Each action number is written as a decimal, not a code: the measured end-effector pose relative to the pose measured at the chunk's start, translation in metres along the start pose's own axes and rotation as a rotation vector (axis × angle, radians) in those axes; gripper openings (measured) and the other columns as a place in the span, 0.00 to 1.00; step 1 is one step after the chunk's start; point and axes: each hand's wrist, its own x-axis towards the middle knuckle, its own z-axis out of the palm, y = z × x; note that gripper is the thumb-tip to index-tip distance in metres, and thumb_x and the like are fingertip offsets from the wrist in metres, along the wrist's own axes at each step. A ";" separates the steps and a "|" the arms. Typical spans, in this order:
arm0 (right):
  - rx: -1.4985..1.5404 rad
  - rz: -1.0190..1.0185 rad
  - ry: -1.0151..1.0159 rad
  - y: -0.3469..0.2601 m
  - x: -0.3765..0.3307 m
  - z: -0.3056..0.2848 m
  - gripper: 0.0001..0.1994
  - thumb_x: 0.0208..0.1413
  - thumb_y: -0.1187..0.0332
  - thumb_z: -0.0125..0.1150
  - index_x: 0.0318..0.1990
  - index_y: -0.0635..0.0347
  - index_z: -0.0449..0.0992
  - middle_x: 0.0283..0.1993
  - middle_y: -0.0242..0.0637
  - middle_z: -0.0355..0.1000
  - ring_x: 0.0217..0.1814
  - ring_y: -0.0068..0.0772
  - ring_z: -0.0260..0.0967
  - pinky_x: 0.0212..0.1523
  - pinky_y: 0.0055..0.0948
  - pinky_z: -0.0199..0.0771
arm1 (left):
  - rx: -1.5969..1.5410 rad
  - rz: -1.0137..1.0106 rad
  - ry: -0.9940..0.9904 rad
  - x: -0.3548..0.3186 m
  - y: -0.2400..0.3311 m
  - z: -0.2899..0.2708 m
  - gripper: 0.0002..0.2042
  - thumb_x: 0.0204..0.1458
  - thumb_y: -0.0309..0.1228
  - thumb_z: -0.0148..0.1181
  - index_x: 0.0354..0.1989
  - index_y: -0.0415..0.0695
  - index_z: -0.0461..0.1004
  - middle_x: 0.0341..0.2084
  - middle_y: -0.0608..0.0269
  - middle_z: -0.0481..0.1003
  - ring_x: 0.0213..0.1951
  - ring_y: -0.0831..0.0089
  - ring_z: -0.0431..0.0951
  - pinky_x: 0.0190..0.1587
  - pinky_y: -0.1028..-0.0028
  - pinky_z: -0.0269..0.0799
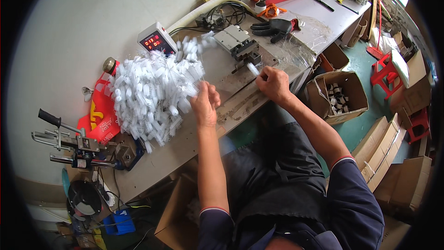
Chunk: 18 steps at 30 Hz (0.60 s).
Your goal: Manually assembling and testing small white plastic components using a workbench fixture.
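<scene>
Left hand (pixel 205 103) touches white brush pile (pixel 152 92); right hand (pixel 274 84) holds one brush (pixel 253 69).

One big heap of small white bristle brushes (pixel 152 93) on the counter (pixel 157 162), far too many to count. One more white brush (pixel 253 68) at the grey metal press (pixel 238 41), just one. One white counter box with red digits (pixel 156 40). One black rubber glove (pixel 274 28). Two red plastic stools (pixel 387 73) on the floor. One open cardboard box of rolls (pixel 340 96). Two bare hands.
</scene>
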 end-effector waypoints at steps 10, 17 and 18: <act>-0.049 0.171 -0.070 -0.002 0.023 0.010 0.09 0.47 0.63 0.63 0.28 0.61 0.80 0.29 0.49 0.79 0.36 0.55 0.79 0.41 0.47 0.78 | 0.037 0.002 0.010 -0.003 0.001 0.002 0.11 0.69 0.39 0.56 0.38 0.45 0.72 0.26 0.66 0.74 0.21 0.77 0.71 0.21 0.77 0.65; -0.015 0.198 -0.069 -0.002 0.024 0.012 0.09 0.48 0.64 0.63 0.28 0.61 0.81 0.29 0.50 0.79 0.36 0.55 0.79 0.42 0.46 0.78 | 0.031 0.014 0.024 -0.004 0.001 0.005 0.12 0.67 0.39 0.58 0.38 0.42 0.73 0.25 0.65 0.75 0.19 0.77 0.71 0.19 0.77 0.64; -0.017 0.194 -0.073 -0.002 0.023 0.011 0.09 0.48 0.64 0.63 0.28 0.61 0.81 0.29 0.50 0.79 0.36 0.55 0.79 0.42 0.46 0.78 | 0.031 0.017 0.019 -0.004 0.001 0.005 0.12 0.67 0.38 0.58 0.37 0.42 0.73 0.25 0.64 0.75 0.19 0.77 0.71 0.19 0.77 0.64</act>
